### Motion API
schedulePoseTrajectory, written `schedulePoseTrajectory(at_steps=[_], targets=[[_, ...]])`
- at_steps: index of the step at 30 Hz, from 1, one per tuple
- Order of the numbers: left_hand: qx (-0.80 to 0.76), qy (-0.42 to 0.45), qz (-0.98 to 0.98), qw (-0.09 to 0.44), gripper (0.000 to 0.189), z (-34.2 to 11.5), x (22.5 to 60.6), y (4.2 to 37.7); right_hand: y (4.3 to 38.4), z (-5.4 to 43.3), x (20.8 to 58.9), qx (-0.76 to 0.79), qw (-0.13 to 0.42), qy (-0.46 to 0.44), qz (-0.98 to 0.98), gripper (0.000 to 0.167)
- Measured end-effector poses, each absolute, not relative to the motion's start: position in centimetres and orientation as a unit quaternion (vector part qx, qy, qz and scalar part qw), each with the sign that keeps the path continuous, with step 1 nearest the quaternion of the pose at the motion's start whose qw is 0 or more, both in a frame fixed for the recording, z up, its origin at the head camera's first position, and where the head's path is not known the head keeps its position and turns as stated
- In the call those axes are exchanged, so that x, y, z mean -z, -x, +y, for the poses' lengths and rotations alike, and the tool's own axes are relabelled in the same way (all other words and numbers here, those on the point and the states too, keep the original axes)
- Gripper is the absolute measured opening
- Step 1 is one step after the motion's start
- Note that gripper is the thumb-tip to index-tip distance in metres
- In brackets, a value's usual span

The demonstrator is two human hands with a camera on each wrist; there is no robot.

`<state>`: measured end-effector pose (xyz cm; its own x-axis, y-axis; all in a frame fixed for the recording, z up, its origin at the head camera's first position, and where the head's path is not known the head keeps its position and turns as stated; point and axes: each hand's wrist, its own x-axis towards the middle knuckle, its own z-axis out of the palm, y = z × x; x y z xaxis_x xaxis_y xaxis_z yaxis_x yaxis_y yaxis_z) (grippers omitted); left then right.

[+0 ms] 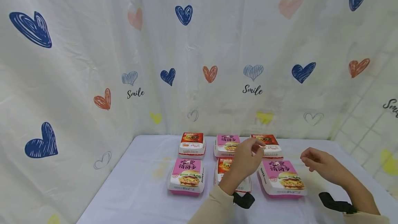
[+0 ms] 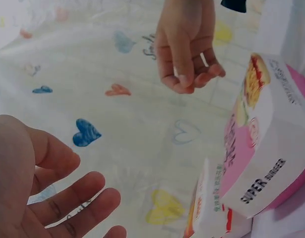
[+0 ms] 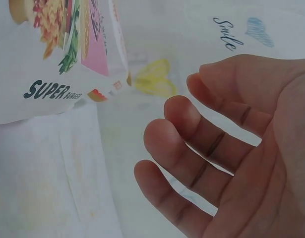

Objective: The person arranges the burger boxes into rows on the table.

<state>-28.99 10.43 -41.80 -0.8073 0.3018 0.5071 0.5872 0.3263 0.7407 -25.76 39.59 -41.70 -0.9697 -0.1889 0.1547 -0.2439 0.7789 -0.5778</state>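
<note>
Several burger boxes stand in two rows on the white table. In the back row are a red-topped box, a pink-topped box and another red-topped box. The front row has a pink box, a red box partly hidden by my left arm, and a pink box. My left hand hovers above the middle of the group, fingers loosely bent, holding nothing. To the right of the front-right pink box, my right hand hangs in the air with relaxed, bare fingers.
The white tabletop extends left of the boxes. Behind it hangs a white curtain printed with hearts. Black straps circle both wrists, below beige sleeves.
</note>
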Motion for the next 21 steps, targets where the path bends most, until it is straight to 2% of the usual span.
schedulePoseTrajectory(at_steps=[8, 12, 21], targets=[[0.468, 0.273, -0.827, 0.154, 0.021, 6.9, 38.4, 29.4, 26.2, 39.8, 41.1, -0.288, 0.064, -0.101, -0.95, 0.024], [0.449, 0.261, -0.84, 0.154, 0.022, 5.1, 37.1, 29.5, 26.5, 40.5, 40.9, -0.269, 0.086, -0.083, -0.956, 0.031], [0.272, 0.24, -0.923, 0.125, 0.035, -1.1, 36.8, 30.8, 26.8, 42.3, 41.8, -0.282, 0.134, -0.081, -0.947, 0.043]])
